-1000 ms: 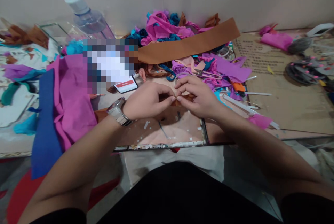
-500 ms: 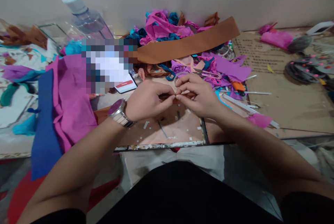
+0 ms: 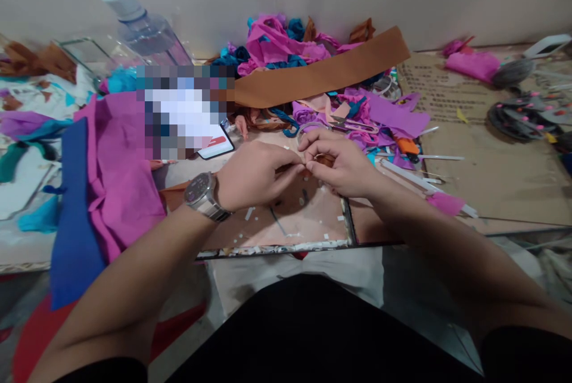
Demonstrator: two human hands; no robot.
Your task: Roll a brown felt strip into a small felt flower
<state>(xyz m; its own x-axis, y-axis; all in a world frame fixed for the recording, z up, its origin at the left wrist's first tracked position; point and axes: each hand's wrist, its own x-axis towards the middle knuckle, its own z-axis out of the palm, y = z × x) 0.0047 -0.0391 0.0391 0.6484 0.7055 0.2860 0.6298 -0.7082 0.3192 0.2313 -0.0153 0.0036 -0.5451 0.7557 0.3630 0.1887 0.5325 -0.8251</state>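
Note:
My left hand (image 3: pixel 257 174), with a metal watch (image 3: pixel 201 192) on its wrist, is closed in a pinch. Its thumb and forefinger meet the fingertips of my right hand (image 3: pixel 339 159), whose fingers are curled. Between the two hands is a small piece of brown crepe paper (image 3: pixel 326 160), mostly covered by the fingers. Just beyond the right fingers lie a clear tape roll (image 3: pixel 308 127) and small scissors (image 3: pixel 357 125). A longer brown paper strip (image 3: pixel 322 78) rests across the scrap pile behind the hands.
A water bottle (image 3: pixel 149 34) stands at the back left, behind a partly blurred phone (image 3: pixel 217 146). Pink paper (image 3: pixel 123 174) and a blue strip (image 3: pixel 74 210) hang over the table's front edge. On the right, cardboard (image 3: pixel 451 186) bears a black pincushion-like thing (image 3: pixel 513 118) and white sticks (image 3: pixel 411 177).
My left wrist has rolled, so the watch face shows more. Both hands have shifted slightly right, and the brown piece shows more inside my right hand.

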